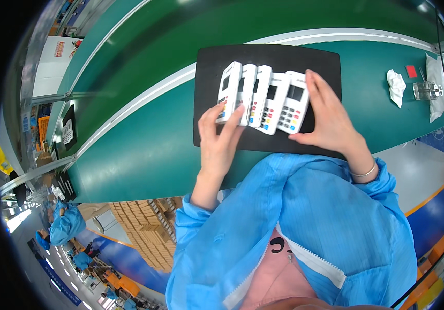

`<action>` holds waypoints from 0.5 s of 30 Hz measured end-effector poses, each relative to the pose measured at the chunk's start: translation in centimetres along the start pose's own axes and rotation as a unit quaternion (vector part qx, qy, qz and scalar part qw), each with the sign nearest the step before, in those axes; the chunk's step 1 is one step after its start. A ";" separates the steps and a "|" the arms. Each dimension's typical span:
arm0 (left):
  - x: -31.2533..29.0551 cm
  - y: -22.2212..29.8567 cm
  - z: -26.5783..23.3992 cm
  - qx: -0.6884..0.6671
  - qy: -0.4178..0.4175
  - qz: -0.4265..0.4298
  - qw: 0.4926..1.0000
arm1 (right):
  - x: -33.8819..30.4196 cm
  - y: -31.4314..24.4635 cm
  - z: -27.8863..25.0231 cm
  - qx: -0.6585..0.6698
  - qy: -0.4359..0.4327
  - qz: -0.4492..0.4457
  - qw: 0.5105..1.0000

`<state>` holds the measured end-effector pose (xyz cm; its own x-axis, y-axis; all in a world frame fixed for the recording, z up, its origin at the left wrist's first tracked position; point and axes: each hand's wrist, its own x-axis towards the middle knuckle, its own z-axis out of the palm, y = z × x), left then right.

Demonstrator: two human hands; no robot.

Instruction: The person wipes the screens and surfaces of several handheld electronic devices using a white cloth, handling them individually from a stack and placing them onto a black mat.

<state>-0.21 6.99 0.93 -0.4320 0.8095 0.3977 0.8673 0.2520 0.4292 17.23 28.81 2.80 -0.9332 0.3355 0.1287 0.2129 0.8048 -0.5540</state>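
Several white handheld card payment terminals (266, 103) with small grey screens and coloured keys lean against one another in a fanned row on a black mat (209, 62). At the row's left end, my left hand (219, 137) is closed about the lower part of the leftmost terminal (229, 85), its thumb reaching over the neighbouring one. My right hand (330, 116) grips the rightmost terminal (294, 106) along its right side, fingers at the top corner and thumb by the bottom corner. The undersides of the terminals are hidden.
Right of the mat, the green bench (144, 155) carries a crumpled white tissue (396, 88), a small red square (411, 71), a clear glass bottle (424, 91) and a white bag (441, 88). A metal rail borders the far side. Stacked cardboard trays (139, 227) stand below left; co-workers sit beyond.
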 end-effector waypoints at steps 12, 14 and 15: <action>0.5 -1.1 -2.3 0.045 -0.072 0.011 0.996 | 0.4 -1.2 0.7 -0.026 0.036 -0.064 0.997; 3.2 -1.8 -2.5 0.019 -0.139 0.046 0.989 | 1.7 -2.4 2.7 -0.058 0.032 -0.063 0.996; 4.5 -2.2 -2.4 0.019 -0.138 0.043 0.989 | 2.3 -2.5 3.1 -0.057 0.030 -0.066 0.996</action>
<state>-4.69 8.77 3.72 -0.2769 0.9416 0.1917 0.9089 0.1920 0.3701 13.62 26.05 1.97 -0.9370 0.2491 0.2449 0.1243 0.8929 -0.4327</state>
